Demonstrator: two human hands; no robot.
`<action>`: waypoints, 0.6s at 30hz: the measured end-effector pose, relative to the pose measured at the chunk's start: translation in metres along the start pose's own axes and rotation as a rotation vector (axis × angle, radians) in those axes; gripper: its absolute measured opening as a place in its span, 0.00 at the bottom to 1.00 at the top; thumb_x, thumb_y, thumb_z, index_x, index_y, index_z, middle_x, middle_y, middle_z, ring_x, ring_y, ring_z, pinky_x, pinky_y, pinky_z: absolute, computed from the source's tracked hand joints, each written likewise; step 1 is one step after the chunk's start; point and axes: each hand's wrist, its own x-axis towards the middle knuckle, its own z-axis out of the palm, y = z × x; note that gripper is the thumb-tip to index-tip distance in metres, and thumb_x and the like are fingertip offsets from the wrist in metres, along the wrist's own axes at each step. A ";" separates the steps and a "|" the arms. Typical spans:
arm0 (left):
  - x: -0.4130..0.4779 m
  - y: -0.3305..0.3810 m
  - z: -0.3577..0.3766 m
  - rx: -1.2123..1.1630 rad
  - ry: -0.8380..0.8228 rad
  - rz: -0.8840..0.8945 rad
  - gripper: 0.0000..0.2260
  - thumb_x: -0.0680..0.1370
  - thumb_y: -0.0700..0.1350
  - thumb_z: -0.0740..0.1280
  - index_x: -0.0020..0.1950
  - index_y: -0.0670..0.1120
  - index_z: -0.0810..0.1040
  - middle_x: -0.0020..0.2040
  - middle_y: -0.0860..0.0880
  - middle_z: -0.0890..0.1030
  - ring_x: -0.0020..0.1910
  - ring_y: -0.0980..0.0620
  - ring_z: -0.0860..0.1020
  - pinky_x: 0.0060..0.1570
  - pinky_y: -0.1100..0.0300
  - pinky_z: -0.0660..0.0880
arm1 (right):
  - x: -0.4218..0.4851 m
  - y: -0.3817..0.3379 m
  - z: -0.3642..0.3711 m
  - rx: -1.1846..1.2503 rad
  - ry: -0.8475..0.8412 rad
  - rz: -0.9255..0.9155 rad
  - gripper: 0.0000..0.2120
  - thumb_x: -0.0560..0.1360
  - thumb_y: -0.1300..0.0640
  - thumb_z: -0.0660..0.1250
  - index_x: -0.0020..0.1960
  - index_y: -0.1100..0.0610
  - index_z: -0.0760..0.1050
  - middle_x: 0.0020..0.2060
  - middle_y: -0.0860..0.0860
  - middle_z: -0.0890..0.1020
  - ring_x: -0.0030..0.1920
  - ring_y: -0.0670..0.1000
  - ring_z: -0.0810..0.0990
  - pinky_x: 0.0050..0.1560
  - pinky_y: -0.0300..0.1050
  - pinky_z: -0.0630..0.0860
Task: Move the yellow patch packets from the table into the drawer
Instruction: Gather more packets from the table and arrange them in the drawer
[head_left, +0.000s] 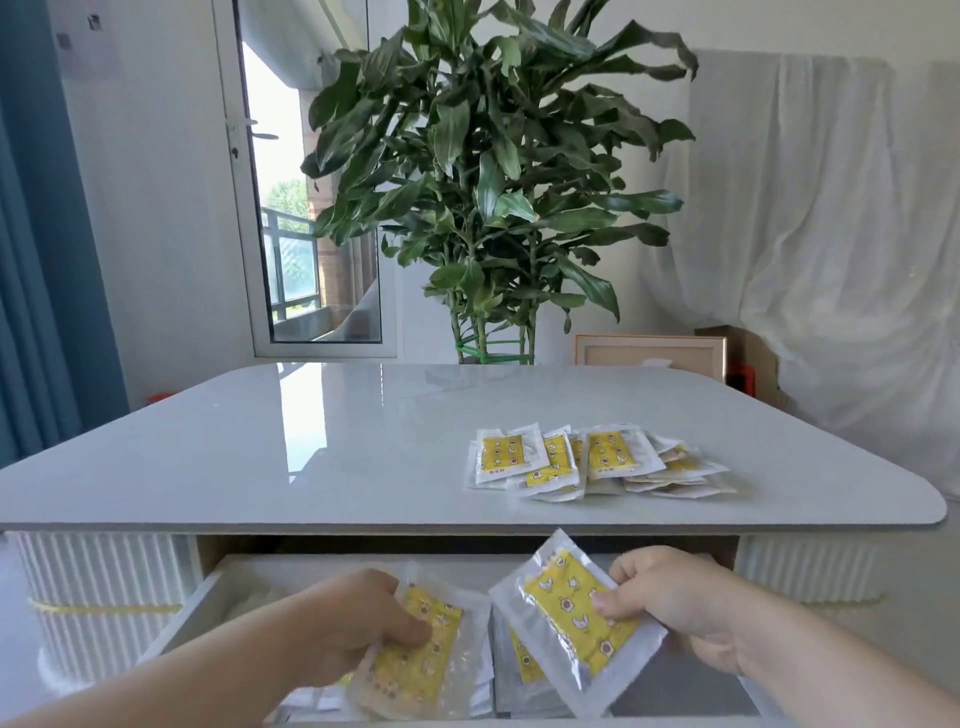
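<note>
Grip on both sides is busy: left hand (358, 618) is pinching a clear-wrapped yellow patch packet (415, 662) low in the open white drawer (311, 564), right hand (675, 603) is holding another yellow packet (576, 618) tilted diagonally just above. Further back, the leftover pile of yellow packets (597, 462) is sitting right of centre on the glossy grey desk (260, 441), so right hand's probably reaching next.
</note>
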 end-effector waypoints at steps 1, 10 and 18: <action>0.008 0.000 0.000 0.038 0.021 -0.035 0.14 0.69 0.28 0.72 0.54 0.31 0.78 0.49 0.33 0.83 0.47 0.36 0.83 0.51 0.40 0.79 | 0.003 0.002 0.000 0.004 0.007 0.019 0.14 0.72 0.68 0.70 0.32 0.58 0.71 0.27 0.55 0.79 0.27 0.51 0.77 0.26 0.37 0.68; 0.082 -0.006 0.008 0.235 0.220 -0.032 0.35 0.56 0.41 0.79 0.63 0.38 0.75 0.54 0.41 0.80 0.52 0.43 0.81 0.52 0.49 0.81 | 0.011 0.010 -0.001 -0.012 0.021 0.066 0.18 0.69 0.68 0.71 0.24 0.56 0.72 0.24 0.53 0.78 0.30 0.52 0.75 0.29 0.40 0.66; 0.078 0.000 0.013 0.507 0.463 -0.121 0.28 0.67 0.56 0.74 0.58 0.43 0.69 0.44 0.49 0.73 0.46 0.52 0.75 0.40 0.64 0.73 | 0.018 0.017 -0.007 -0.021 0.029 0.113 0.13 0.69 0.67 0.72 0.28 0.58 0.74 0.29 0.56 0.79 0.30 0.54 0.76 0.29 0.38 0.69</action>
